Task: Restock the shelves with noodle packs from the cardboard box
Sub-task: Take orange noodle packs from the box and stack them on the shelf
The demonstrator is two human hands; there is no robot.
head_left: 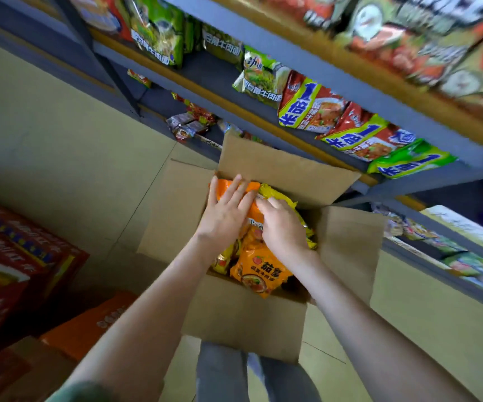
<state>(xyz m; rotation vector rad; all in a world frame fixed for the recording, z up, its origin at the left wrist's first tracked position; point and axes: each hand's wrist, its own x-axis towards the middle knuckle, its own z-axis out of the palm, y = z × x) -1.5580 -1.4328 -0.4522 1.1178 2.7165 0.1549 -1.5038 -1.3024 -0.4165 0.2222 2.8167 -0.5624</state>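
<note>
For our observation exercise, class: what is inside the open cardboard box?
Orange noodle packs and a yellow pack fill the cardboard box. The left hand lies flat on them; the right hand grips the yellow pack. Anything beneath is covered.

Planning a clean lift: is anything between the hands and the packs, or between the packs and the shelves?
Nothing before the hands: left hand rests on the orange pack, right hand grips the yellow pack. The box's upright far flap stands between packs and shelves; lift over it.

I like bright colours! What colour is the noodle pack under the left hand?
Orange noodle pack, head view.
</note>
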